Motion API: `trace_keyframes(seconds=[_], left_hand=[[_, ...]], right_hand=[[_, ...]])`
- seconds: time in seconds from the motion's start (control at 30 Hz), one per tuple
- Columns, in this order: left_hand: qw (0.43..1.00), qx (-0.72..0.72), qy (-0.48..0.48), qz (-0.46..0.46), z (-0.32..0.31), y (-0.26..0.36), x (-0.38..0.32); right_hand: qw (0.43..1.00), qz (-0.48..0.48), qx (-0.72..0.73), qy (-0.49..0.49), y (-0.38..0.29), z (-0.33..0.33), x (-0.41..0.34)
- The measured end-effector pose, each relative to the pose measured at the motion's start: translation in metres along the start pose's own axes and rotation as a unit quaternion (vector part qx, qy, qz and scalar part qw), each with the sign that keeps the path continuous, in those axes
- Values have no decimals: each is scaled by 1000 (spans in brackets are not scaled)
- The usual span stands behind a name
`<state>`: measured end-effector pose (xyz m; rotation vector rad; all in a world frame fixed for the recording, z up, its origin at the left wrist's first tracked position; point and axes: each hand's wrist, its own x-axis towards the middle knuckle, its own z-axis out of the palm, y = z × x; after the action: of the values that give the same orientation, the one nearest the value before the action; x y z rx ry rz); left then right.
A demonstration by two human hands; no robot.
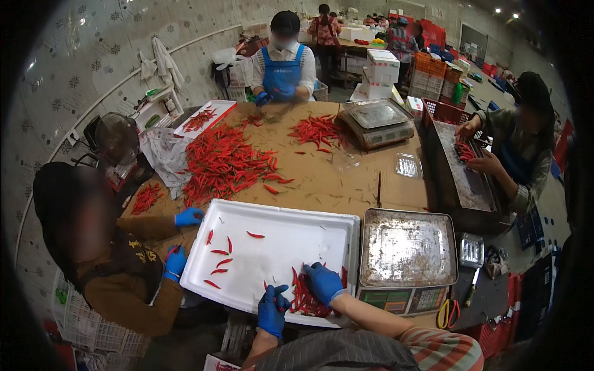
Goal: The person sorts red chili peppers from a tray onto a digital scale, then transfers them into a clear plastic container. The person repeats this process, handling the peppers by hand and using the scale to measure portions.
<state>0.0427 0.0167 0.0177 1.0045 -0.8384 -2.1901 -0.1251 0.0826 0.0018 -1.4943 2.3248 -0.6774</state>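
A white foam box lid (pixel 260 297) lies in front of me as a shallow tray. Blue-gloved, my left hand (pixel 273 308) is over its near edge with fingers curled, and bits of red chili pepper show between them. My right hand (pixel 324 284), gloved the same way, rests on a pile of red chili peppers (pixel 304 299) in the tray's near right corner. Its fingertips point down and inward, and whatever they grip is hidden. Several single chilies, one of them a red chili (pixel 255 235), lie scattered over the tray's left half.
A large chili heap (pixel 222 162) covers the cardboard-topped table (pixel 325 185). Right of the tray stands a scale with a metal pan (pixel 408 250), near scissors (pixel 448 314) and a knife (pixel 472 287). Co-workers sit at left (pixel 106 250), opposite (pixel 283 65) and at right (pixel 519 139).
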Motion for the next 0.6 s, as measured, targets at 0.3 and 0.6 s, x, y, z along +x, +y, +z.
trace_keyframes(seconds=[0.3, 0.6], left_hand=[[999, -1, -34, 2, 6, -16, -1], [995, 46, 92, 10, 59, -21, -22]], right_hand=[[991, 52, 122, 37, -2, -33, -29], [941, -39, 336, 21, -21, -46, -79]])
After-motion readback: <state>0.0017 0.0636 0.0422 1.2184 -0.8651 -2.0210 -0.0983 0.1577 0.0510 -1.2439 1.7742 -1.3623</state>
